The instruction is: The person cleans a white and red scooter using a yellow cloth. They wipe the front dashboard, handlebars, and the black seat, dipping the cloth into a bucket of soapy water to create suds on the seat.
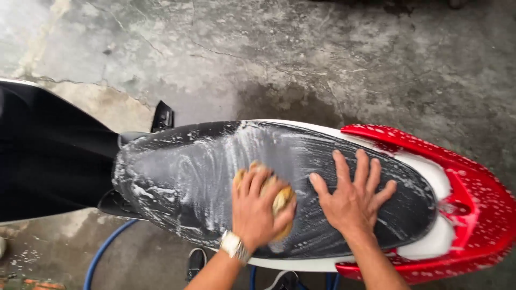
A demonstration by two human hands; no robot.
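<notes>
A black scooter seat covered in soap suds fills the middle of the head view. My left hand, with a silver watch on the wrist, is closed on a yellow sponge pressed onto the seat. My right hand lies flat on the seat just to the right, fingers spread, holding nothing. The red rear grab rail and white body panel sit at the right, flecked with foam.
The scooter's black front part is at the left. A blue hose curves on the wet cracked concrete floor below the seat. A black footrest sticks out behind, and my shoe shows below.
</notes>
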